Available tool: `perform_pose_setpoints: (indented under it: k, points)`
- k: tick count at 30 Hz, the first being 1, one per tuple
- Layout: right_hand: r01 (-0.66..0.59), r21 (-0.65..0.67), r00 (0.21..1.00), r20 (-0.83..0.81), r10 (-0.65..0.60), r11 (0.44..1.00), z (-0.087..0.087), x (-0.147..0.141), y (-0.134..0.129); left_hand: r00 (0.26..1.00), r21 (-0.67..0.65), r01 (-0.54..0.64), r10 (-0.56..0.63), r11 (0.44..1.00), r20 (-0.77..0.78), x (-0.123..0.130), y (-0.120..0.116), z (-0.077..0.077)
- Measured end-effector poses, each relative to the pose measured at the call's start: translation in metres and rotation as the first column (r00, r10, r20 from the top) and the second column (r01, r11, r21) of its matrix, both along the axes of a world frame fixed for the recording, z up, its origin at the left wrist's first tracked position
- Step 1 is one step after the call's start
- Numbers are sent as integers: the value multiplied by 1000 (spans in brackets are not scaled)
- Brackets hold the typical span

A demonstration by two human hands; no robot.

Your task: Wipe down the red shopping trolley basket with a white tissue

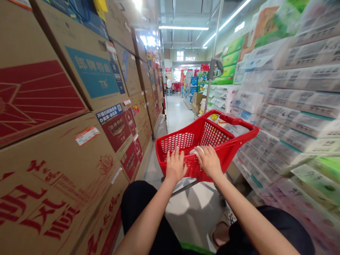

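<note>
Red cart (223, 150), seemingly against both grips (175, 167) (208, 161)

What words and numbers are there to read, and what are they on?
"DAILY": far sign
"郎牌特曲": blue-panelled carton
"T6": the blue-panelled carton
"帆风顺": nearest carton
"99", maybe "9.9": green-and-white pack
Other carton print, price tags and pack numbers: too small or blurred.

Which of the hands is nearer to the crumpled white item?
Right. The right hand touches the white item; the left hand is apart, to its left, at the cart's near rim.
</note>
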State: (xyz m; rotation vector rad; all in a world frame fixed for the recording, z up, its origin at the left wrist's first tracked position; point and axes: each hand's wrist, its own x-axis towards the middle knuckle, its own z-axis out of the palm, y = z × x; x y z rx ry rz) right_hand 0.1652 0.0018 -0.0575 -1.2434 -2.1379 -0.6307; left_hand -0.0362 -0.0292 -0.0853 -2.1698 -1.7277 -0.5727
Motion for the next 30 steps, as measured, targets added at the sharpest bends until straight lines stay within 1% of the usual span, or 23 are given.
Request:
perform_pose_setpoints:
  k: [2, 4, 5, 6, 8, 10, 12, 14, 17, 19, 20, 22, 24, 25, 27, 28, 30]
  points:
    - [-25, -11, 998, 59, 25, 1000, 3, 10, -1, 1000, -24, -2, 1, 1000, -25, 0, -3, 1]
    - [-33, -19, 991, 131, 35, 999, 11, 39, 2, 999, -38, -9, 7, 999, -36, 0, -5, -1]
    - [-15, -8, 989, 145, 16, 1000, 17, 58, 5, 999, -38, -10, 8, 999, -37, 0, -5, -2]
    - [20, 7, 990, 140, -21, 1000, 22, 77, 7, 999, -34, -9, 8, 999, -34, 1, -5, -3]
    - [103, 63, 991, 75, -108, 993, 28, 110, 12, 1000, -19, -5, 4, 1000, -21, 6, -3, -5]
    - [178, 100, 984, -16, -177, 979, 27, 125, 13, 1000, -5, 3, -3, 1000, 4, 14, 0, -7]
    - [216, 110, 974, -98, -206, 970, 17, 117, 10, 999, -5, 15, -15, 1000, 39, 24, 2, -8]
    - [201, 96, 972, -139, -187, 975, 2, 91, 3, 996, -11, 34, -33, 999, 77, 34, 4, -8]
    - [88, 25, 992, -95, -86, 996, -18, 46, -12, 993, -19, 64, -62, 998, 104, 49, 2, -6]
    - [40, -8, 998, -54, -40, 999, -22, 35, -19, 991, -27, 94, -91, 995, 96, 53, 1, -4]
    - [22, -20, 999, -24, -22, 1000, -22, 37, -20, 989, -32, 124, -121, 992, 87, 53, 0, -2]
    - [11, -34, 999, 36, -10, 999, -16, 56, -17, 973, -35, 222, -219, 975, 69, 47, -2, 1]
    - [51, -32, 997, 59, -49, 998, -8, 85, -8, 946, -30, 320, -318, 947, 61, 34, -4, 3]
    - [90, -26, 995, 50, -88, 996, -5, 100, -2, 936, -25, 347, -345, 937, 63, 25, -5, 3]
    - [163, -27, 987, 14, -163, 986, -2, 120, 9, 933, -5, 354, -353, 935, 69, 7, -6, 0]
    - [184, -36, 983, -5, -184, 982, -3, 124, 13, 936, 13, 346, -346, 938, 72, -1, -7, -2]
    - [189, -62, 980, -47, -192, 980, -9, 119, 16, 936, 49, 340, -343, 939, 80, -13, -6, -7]
